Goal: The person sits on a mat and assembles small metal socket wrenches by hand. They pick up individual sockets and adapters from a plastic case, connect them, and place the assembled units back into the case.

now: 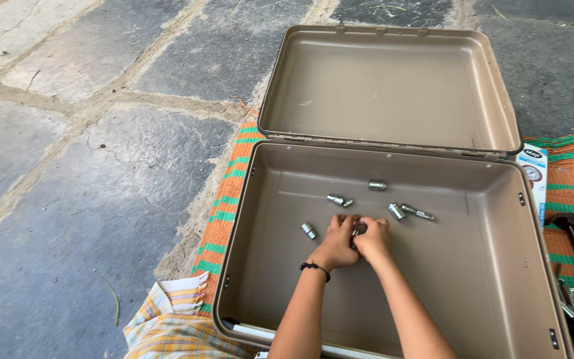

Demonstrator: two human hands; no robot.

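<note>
Clearly both the left hand (pixel 337 240) and right hand (pixel 373 238) pinch one small metal socket (pixel 359 230) on the open case (pixel 486 279) floor; it looks hard, smooth, slippery, best gripped around its sides

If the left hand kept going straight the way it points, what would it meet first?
Probably the small metal socket piece lying just beyond the left hand on the case floor; depth is hard to judge.
</note>
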